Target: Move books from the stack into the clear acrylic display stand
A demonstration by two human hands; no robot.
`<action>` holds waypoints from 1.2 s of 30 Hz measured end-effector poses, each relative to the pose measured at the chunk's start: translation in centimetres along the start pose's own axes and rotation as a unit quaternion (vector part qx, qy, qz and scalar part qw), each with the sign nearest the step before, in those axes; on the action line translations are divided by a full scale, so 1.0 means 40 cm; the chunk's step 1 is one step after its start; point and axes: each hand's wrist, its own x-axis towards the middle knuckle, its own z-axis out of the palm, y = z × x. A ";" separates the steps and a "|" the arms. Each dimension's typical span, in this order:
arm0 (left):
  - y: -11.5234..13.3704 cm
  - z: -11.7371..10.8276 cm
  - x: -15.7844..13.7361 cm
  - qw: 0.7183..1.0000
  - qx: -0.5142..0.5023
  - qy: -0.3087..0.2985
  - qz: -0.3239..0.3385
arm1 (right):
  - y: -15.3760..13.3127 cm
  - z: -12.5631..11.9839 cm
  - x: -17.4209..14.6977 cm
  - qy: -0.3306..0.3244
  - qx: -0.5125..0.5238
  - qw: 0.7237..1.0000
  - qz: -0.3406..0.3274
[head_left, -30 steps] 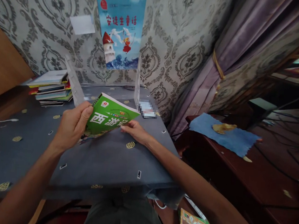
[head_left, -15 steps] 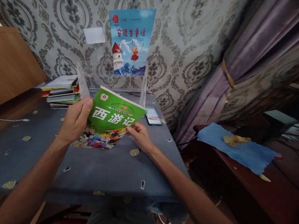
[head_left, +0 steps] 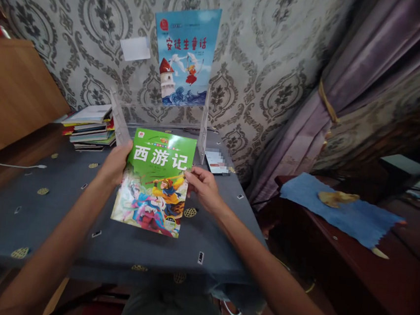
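A green picture book (head_left: 159, 180) with white Chinese characters and colourful figures on its cover is held up over the desk, facing me. My left hand (head_left: 118, 163) grips its left edge, with most of the fingers out of sight. On the right edge, my right hand (head_left: 203, 185) pinches the book between thumb and fingers. Behind it stands a clear acrylic stand (head_left: 204, 127). A blue book (head_left: 186, 58) with red characters, a tower and waves on its cover leans upright in that stand.
A stack of books (head_left: 91, 128) lies at the back left, near a wooden panel (head_left: 13, 94). A phone (head_left: 216, 161) rests right of the stand. White paper (head_left: 135, 49) shows against the wall. A blue cloth (head_left: 338, 209) covers part of a dark red surface. A white cable (head_left: 12, 164) lies at left.
The green book has tilted from a slanted, foreshortened pose to face me squarely, showing its whole cover. Both hands still hold its sides. The view has shifted slightly.
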 end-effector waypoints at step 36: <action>-0.240 -0.048 -0.044 0.774 0.578 -0.114 0.230 | 0.034 0.004 -0.001 0.000 -0.659 0.752 0.023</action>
